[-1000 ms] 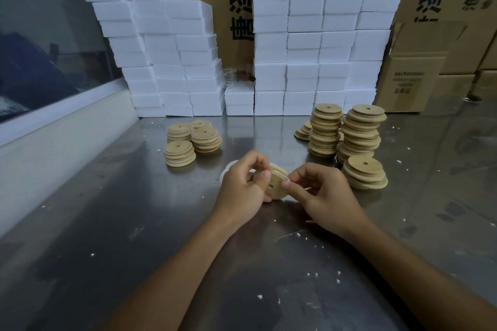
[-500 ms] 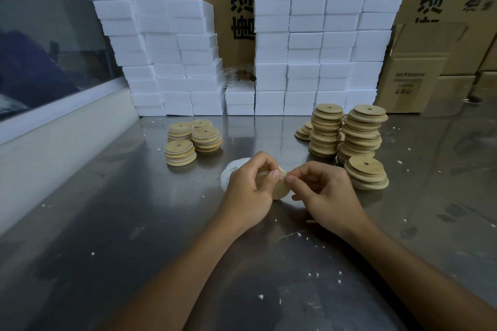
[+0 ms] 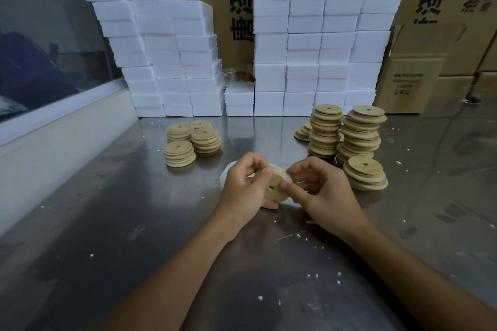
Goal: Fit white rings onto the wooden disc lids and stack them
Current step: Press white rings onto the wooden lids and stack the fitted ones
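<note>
A wooden disc lid (image 3: pixel 274 187) with a centre hole is held upright between both hands above the metal table (image 3: pixel 134 223). My left hand (image 3: pixel 243 188) grips its left side. My right hand (image 3: pixel 320 191) pinches its right edge, where a translucent white ring (image 3: pixel 285 175) runs along the rim. A pile of white rings (image 3: pixel 225 173) peeks out behind my left hand. Three short stacks of ringed lids (image 3: pixel 179 154) stand at the back left. Tall stacks of plain lids (image 3: pixel 360 133) stand at the back right, with a low stack (image 3: pixel 365 173) beside my right hand.
White foam boxes (image 3: pixel 304 43) are stacked in walls along the back of the table, with cardboard cartons (image 3: pixel 419 75) behind and to the right. A pale wall ledge (image 3: pixel 53 137) borders the table's left side. White crumbs lie scattered on the steel.
The lid has turned so its flat face with the hole now shows toward me. Both hands have shifted slightly around its rim.
</note>
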Motion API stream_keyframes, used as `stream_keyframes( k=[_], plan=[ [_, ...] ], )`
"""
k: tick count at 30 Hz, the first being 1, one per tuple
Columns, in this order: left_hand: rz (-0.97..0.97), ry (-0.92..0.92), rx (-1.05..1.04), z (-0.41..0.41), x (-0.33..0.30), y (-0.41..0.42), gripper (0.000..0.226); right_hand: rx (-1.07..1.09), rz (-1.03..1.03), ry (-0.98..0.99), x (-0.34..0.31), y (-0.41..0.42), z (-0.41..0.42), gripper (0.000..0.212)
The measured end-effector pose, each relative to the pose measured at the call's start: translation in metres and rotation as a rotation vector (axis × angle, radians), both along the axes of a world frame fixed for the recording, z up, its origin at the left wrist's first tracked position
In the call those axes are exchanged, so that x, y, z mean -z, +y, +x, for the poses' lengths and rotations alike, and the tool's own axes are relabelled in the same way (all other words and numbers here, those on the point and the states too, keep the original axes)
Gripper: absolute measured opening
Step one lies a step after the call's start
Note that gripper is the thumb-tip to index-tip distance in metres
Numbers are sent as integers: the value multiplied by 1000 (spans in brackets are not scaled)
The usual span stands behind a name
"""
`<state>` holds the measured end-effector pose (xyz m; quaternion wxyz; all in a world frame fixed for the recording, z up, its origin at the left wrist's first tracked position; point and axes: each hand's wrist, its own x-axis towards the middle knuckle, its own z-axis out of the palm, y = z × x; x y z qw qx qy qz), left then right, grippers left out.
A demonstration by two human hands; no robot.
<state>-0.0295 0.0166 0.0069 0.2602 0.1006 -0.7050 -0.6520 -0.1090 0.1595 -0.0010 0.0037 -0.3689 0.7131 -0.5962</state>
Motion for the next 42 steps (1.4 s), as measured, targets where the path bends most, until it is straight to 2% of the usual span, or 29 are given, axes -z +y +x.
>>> stream_keyframes(
  k=[3, 10, 14, 22, 25, 28, 31, 34, 36, 38, 42],
  plan=[
    [-57, 9, -7, 0, 0, -1, 17, -6, 7, 34, 0, 0, 0, 17],
    [-381, 69, -35, -1, 3, -4, 9, 13, 26, 50, 0, 1, 0, 13],
    [-391, 57, -17, -1, 3, -3, 12, 0, -32, 22, -1, 0, 1, 16],
    [-365, 58, -26, 1, 0, -1, 12, 11, 59, 66, -2, 2, 0, 7],
    [-274, 39, -59, 1, -2, -1, 14, 23, 80, 87, -3, 3, -1, 7],
    [-72, 25, -50, 3, -4, -2, 22, 35, 121, 100, -2, 3, -2, 12],
    [98, 5, -15, 3, -5, -3, 21, 15, 73, 71, 0, 3, -3, 17],
    [279, -2, 25, 0, -4, -2, 19, -71, 63, 23, 1, 0, -1, 36],
    [332, 5, 68, 0, -4, -2, 18, -96, 70, 17, 2, -3, 2, 43],
    [257, -1, 73, 1, -2, -3, 19, -58, 50, 41, 3, -4, 2, 38],
    [-201, -4, -65, 0, 2, -4, 16, 1, 47, 149, 2, -2, 2, 26]
  ],
)
